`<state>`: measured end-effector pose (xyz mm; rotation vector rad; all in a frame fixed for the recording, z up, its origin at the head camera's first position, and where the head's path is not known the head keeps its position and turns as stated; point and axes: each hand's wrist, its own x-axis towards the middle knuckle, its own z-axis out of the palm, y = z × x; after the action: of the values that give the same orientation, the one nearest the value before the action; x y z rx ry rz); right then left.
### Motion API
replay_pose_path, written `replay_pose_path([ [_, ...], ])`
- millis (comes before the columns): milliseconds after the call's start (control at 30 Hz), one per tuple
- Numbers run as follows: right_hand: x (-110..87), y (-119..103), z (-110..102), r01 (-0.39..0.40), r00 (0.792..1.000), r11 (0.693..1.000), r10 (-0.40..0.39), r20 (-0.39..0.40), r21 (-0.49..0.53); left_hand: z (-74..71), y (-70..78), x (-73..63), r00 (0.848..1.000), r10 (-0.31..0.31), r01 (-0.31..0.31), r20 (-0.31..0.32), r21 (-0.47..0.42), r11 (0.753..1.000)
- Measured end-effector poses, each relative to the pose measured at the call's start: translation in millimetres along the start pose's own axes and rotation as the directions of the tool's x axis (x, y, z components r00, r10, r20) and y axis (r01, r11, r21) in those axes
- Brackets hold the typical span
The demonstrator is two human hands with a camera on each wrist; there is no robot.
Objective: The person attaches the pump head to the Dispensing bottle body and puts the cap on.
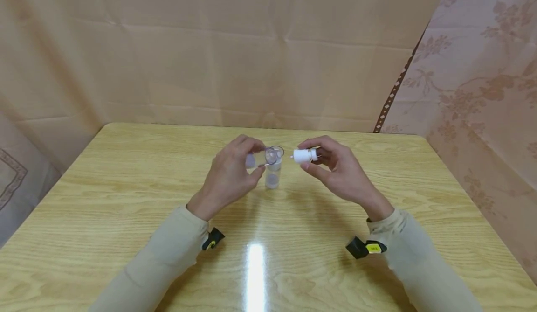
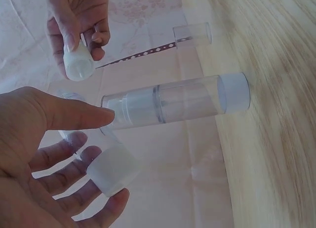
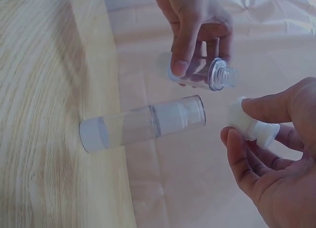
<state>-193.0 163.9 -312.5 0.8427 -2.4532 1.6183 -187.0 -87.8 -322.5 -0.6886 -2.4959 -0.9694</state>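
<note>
My left hand [image 1: 228, 174] holds a clear bottle body [image 3: 190, 76] with a white base between thumb and fingers. It is tilted onto its side, its threaded neck [image 3: 227, 77] uncovered and facing the right hand. My right hand [image 1: 344, 174] pinches a white pump head [image 1: 304, 156], whose narrow tip points left at that neck. A small gap separates the two parts. Upright on the table just between the hands stands another pump bottle [image 3: 128, 128], with a white base and a clear cap over its white pump. In the head view the held bottle partly covers its top.
A loose clear cap [image 2: 200, 34] stands on the table in the left wrist view; I cannot make it out in the head view. The wood-grain table [image 1: 126, 195] ends at a beige curtain [image 1: 189, 69] behind. Both wrists wear small black devices [image 1: 356, 247].
</note>
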Motion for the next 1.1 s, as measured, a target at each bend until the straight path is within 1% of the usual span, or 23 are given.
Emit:
replay_pose_path([
  [200,-0.2,-0.9,2.0,0.011,1.000,1.000,-0.011,0.004,0.002,-0.6,-2.8,2.1,0.999,0.035,-0.035,-0.018,0.024,0.999],
  [367,-0.6,-2.3,3.1,0.018,1.000,1.000,-0.018,-0.004,-0.004,-0.4,-3.4,2.8,0.998,0.056,-0.056,-0.015,0.043,0.998],
  [833,-1.8,-3.2,6.5,0.058,0.998,0.998,-0.058,-0.013,-0.015,1.0,-3.7,1.8,0.998,0.067,-0.066,-0.006,0.062,0.996],
  [1100,-2.0,-3.8,7.3,0.068,0.997,0.998,-0.068,-0.019,-0.016,1.2,-2.9,1.8,0.998,0.060,-0.059,-0.006,0.068,0.996],
])
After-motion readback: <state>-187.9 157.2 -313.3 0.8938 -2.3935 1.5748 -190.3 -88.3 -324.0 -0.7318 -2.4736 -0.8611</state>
